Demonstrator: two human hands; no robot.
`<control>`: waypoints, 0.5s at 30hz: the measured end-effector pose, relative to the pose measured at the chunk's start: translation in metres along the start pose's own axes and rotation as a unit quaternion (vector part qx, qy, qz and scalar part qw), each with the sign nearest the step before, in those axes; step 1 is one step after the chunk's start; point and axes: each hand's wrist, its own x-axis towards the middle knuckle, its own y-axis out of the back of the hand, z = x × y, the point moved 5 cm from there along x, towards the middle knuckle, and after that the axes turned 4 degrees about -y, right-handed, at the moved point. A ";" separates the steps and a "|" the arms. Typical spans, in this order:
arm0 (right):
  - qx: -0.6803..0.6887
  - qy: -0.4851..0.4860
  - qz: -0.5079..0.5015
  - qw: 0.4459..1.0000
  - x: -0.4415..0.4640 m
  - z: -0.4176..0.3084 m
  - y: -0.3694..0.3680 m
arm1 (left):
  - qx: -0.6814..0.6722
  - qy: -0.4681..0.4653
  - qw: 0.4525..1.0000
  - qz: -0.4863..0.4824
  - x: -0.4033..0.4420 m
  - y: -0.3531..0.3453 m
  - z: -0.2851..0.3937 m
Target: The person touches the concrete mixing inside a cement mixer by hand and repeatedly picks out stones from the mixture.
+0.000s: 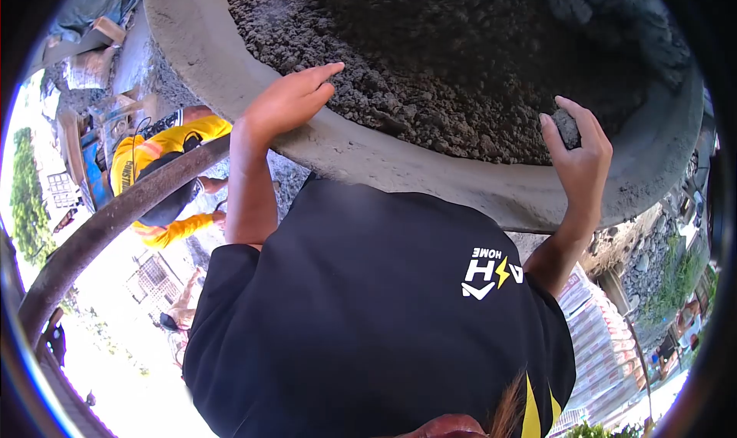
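Left hand: we see the left hand (288, 104) lying across the near rim at our left, fingers stretched toward the mix and loosely bent; we make out nothing in its grasp, though its palm is hidden.
Right hand: we see the right hand (581, 140) pinching a lump between thumb and fingers, above the rim on our right.
Lump: the grey lump (567, 128) sits inside that grip, over the edge of the mix; we cannot tell whether it touches the mix.
Drum: the wide grey drum (430, 169) opens in front of us, its thick rim curving between the shirt and the mix.
Mix: we find dark, crumbly mix (384, 92) inside, deep in shadow toward the right.
Bar: a curved bar (123, 204) arcs at our left.
Co-worker: beyond it, a person in yellow (129, 165) bends low.
Clothing: we wear a black shirt (368, 300) with a white-and-yellow logo.
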 end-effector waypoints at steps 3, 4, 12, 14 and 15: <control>0.000 0.009 0.013 1.000 -0.001 0.002 0.004 | -0.015 -0.010 1.000 -0.018 0.001 0.006 0.009; 0.001 0.011 0.018 1.000 -0.001 0.002 0.004 | -0.011 0.002 1.000 -0.010 0.001 0.004 0.003; -0.011 -0.006 0.013 1.000 -0.002 0.000 0.004 | -0.026 0.024 0.999 0.020 0.001 0.002 -0.011; -0.012 0.008 0.018 1.000 -0.003 0.000 0.004 | -0.050 0.039 0.998 0.017 -0.001 0.005 -0.008; -0.016 0.020 0.023 0.999 -0.002 -0.001 0.004 | -0.049 0.039 0.998 0.022 -0.003 0.007 -0.009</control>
